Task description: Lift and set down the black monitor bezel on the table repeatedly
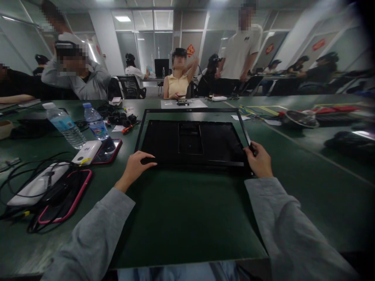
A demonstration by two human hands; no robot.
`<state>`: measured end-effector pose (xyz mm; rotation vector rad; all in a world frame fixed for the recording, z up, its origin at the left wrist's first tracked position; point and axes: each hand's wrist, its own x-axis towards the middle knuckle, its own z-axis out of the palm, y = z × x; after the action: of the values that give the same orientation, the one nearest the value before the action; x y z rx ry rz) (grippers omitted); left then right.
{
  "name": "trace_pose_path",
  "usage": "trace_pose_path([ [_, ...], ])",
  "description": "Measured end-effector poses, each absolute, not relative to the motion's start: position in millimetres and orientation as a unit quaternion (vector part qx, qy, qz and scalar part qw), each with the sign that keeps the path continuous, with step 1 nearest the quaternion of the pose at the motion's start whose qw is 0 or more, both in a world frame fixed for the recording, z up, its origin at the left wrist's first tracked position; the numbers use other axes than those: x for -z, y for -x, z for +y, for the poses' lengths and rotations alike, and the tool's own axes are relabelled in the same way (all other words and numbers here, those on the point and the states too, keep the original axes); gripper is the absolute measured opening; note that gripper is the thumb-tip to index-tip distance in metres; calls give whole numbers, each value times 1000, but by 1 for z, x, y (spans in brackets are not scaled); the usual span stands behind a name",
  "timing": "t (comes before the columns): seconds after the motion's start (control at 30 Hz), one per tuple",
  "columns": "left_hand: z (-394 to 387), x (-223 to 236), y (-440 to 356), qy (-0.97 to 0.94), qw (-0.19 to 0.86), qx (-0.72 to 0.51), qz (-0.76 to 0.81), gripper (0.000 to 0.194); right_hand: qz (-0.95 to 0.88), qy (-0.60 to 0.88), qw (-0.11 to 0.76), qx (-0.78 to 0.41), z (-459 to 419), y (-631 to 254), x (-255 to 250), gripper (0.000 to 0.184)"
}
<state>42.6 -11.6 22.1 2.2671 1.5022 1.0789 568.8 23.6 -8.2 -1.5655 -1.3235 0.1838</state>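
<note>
A thin black monitor bezel point(170, 111), an open rectangular frame, is tilted up with its far edge raised. Behind and below it lies a black monitor back cover point(163, 137) with a recessed panel in its middle. My left hand point(135, 168) pinches the bezel at its near left corner, thumb and fingers on either side of the lower bar. At the near right corner, my right hand point(260, 160) is closed around the bezel's side. Whether the bezel touches the back cover along the near edge, I cannot tell.
Left on the green table point(187, 222) are two water bottles point(66, 125), a white power bank point(87, 152), phones and tangled black cables point(32, 171). A metal bowl-like object point(301, 119) stands at right. Across the table sits a person in yellow point(177, 84); others are around.
</note>
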Motion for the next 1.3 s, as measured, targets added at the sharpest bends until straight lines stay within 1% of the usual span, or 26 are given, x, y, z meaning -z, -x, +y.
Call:
trace_pose_path([
  [0.1,-11,-20,-44,-781,122,-345,506,32,-532,682,501,-9,21,-572,17,47],
  [0.27,-10,-13,-44,-786,143,-290,528,33,-533,693,485,-20,21,-576,30,46],
  [0.4,-11,-11,-45,-787,123,-268,542,31,-533,696,482,-1,21,-577,32,45],
  [0.53,-12,-13,-43,-800,122,-249,532,30,-540,687,487,-10,22,-574,33,47],
  [0.77,-13,-17,-36,-804,99,-239,536,32,-554,678,484,-5,32,-568,38,48],
  [0.93,-15,-19,-36,-808,96,-232,533,32,-556,688,465,-9,34,-569,38,48],
  [1.1,-15,-19,-36,-812,103,-211,535,33,-555,693,459,-10,30,-570,37,46],
  [1.3,-16,-20,-37,-830,77,-188,519,35,-544,704,456,-17,27,-569,37,45],
])
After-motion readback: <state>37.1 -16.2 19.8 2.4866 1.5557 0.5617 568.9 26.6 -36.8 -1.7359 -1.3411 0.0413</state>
